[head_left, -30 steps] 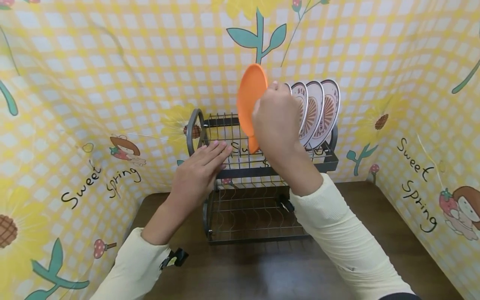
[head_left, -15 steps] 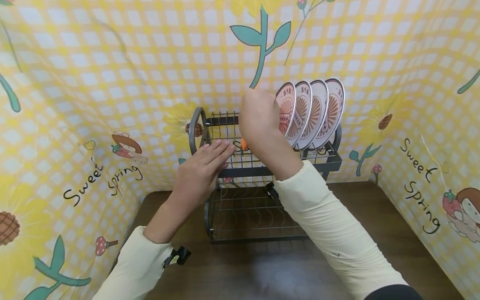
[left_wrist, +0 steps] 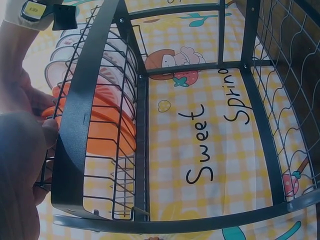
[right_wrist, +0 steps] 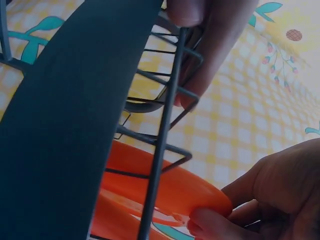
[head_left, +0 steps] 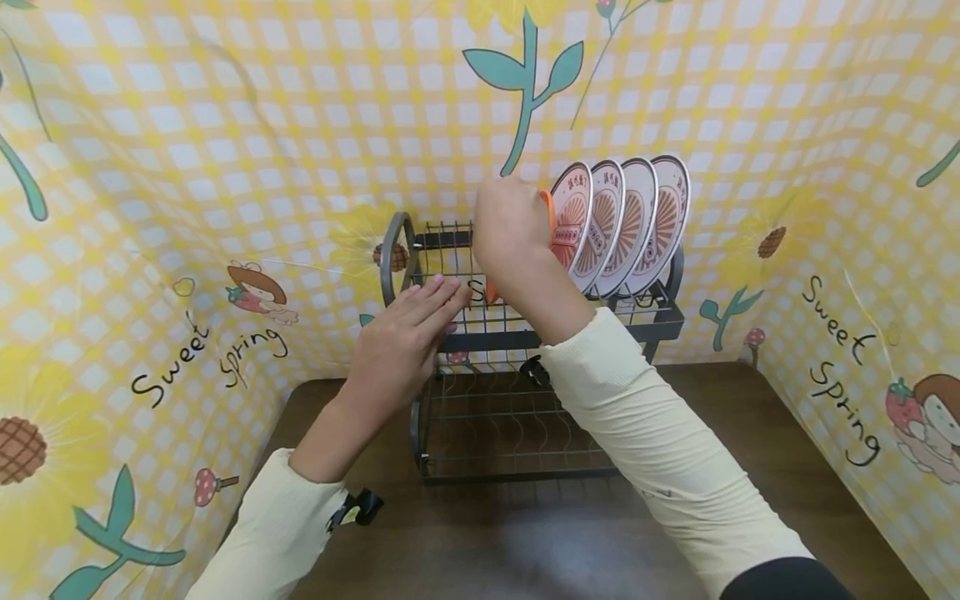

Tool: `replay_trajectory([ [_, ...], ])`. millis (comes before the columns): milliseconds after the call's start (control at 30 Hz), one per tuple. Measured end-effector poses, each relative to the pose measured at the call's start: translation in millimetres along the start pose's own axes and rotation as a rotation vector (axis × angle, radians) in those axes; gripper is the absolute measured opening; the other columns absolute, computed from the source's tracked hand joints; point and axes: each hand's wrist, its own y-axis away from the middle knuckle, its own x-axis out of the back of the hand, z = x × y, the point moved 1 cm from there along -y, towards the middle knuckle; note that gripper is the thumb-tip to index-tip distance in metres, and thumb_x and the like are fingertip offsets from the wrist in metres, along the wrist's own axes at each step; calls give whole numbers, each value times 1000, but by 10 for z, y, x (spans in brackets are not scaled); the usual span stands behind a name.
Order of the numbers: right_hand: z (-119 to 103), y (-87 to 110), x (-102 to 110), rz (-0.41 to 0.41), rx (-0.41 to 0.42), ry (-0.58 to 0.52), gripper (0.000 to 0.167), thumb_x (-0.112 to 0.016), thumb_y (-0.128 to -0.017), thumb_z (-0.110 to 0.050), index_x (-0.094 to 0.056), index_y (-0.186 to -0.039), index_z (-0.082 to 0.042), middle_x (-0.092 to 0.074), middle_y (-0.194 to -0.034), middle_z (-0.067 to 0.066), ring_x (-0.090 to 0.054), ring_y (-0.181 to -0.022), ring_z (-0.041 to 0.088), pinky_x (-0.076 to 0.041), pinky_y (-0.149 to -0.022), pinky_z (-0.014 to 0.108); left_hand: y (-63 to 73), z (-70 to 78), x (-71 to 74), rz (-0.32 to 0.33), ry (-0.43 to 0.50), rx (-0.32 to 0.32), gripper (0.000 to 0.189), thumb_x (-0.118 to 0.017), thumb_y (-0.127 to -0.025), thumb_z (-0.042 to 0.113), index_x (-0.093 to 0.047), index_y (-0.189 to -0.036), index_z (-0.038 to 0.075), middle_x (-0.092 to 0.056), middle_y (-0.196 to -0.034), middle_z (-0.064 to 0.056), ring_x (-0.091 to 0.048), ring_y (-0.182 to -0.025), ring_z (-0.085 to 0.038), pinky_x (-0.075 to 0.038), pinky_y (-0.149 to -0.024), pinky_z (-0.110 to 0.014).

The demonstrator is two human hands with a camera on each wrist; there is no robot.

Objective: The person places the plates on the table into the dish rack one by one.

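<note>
My right hand (head_left: pixel 513 221) pinches an orange plate (right_wrist: pixel 175 187) between thumb and fingers. The plate stands on edge in the upper tier of a dark metal dish rack (head_left: pixel 498 342). Another orange surface (right_wrist: pixel 112 220) shows beside it in the right wrist view. In the head view my hand covers most of the orange; a rim shows at its right. Several white plates (head_left: pixel 637 221) with red patterns stand upright at the rack's right. My left hand (head_left: pixel 401 337) rests on the front left of the upper tier, fingers extended over the wires.
The rack's lower wire tier (head_left: pixel 517 433) is above the brown table (head_left: pixel 465 542). Yellow checked cloth (head_left: pixel 315 125) with flowers and lettering surrounds the back and sides. At the upper tier's left end rises a curved grey side frame (head_left: pixel 388 258).
My right hand has moved left and turned with the orange plate, whose broad face is now mostly hidden. More of the white plates shows. My left hand stays on the rack.
</note>
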Motion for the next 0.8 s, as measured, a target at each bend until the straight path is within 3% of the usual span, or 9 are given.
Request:
replay_trajectory([
  [167, 75, 27, -9, -20, -20, -104, 28, -53, -103, -10, -72, -121, -2, -74, -117, 14, -73, -107, 29, -64, -90, 43, 16, -35, -11, -24, 54, -17, 45, -61, -101, 3, -57, -146, 5, -57, -150, -13, -53, -141, -29, -40, -123, -46],
  [233, 115, 53, -2, -28, -33, -161, 27, -59, -103, -17, -73, -122, -3, -74, -117, 13, -72, -108, 31, -63, -92, 44, 19, -54, -11, -37, 100, -12, 47, -58, -102, 1, -53, -149, 2, -52, -155, -15, -48, -146, -31, -35, -126, -46],
  [300, 159, 91, 17, -34, -29, -208, 29, -62, -103, -30, -77, -112, -6, -76, -108, 12, -73, -101, 30, -64, -87, 42, 17, -82, -1, -41, 128, 11, 48, -56, -103, 3, -49, -151, 2, -46, -159, -15, -43, -149, -32, -30, -129, -46],
  [367, 205, 148, 58, -44, -25, -254, 43, -57, -104, -46, -78, -99, -8, -75, -99, 11, -74, -91, 28, -65, -81, 40, 15, -123, 30, -27, 136, 42, 49, -54, -105, 6, -46, -153, 2, -42, -161, -15, -39, -152, -32, -26, -130, -46],
  [467, 308, 259, 159, -17, -18, -264, 65, -41, -104, -62, -71, -93, -6, -70, -95, 11, -68, -84, 27, -63, -75, 39, 18, -219, 127, 11, 117, 106, 47, -52, -107, 11, -46, -153, 2, -41, -161, -14, -37, -153, -33, -23, -131, -46],
  [500, 359, 298, 207, -3, -24, -255, 70, -35, -104, -65, -70, -98, -4, -69, -99, 13, -68, -85, 28, -62, -73, 39, 25, -262, 169, 22, 108, 128, 47, -51, -107, 11, -46, -152, 1, -42, -161, -15, -37, -152, -34, -23, -131, -47],
  [600, 596, 381, 325, 163, -48, -298, 75, -34, -105, -66, -68, -117, 0, -69, -115, 17, -66, -97, 35, -59, -79, 46, 67, -412, 307, 8, 93, 226, 46, -48, -109, 15, -45, -153, 2, -41, -161, -16, -35, -153, -36, -21, -131, -48],
  [733, 1107, 351, 397, 438, -74, -442, 66, -42, -106, -54, -71, -120, 3, -72, -111, 21, -68, -99, 39, -55, -83, 49, 161, -644, 457, -81, 66, 357, 51, -43, -111, 26, -40, -156, 1, -37, -163, -20, -28, -156, -38, -17, -132, -53],
  [800, 1422, 287, 391, 504, -105, -466, 63, -42, -107, -50, -73, -114, 5, -71, -106, 23, -64, -98, 39, -52, -86, 49, 229, -757, 499, -137, 44, 401, 56, -40, -112, 33, -37, -157, 0, -35, -164, -23, -25, -157, -39, -16, -131, -55],
])
